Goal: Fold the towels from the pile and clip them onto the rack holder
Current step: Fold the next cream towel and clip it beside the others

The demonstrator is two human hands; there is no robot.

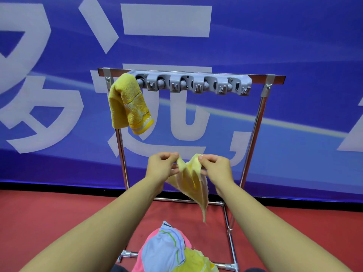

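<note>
I hold a pale yellow towel [193, 183] in the air in front of the rack. My left hand [160, 166] pinches one top corner and my right hand [213, 167] pinches the other, and the cloth sags between them to a point below. A grey clip holder [193, 83] with several clips runs along the top bar of the metal rack [253, 134]. A darker yellow folded towel [128, 104] hangs clipped at the holder's left end. The pile of towels [169, 250], pink, light blue and yellow, lies on the floor below my arms.
A blue banner [294, 46] with large white characters forms a wall right behind the rack. The floor [49, 216] is red. The rack's base bars [229, 232] frame the pile on the floor.
</note>
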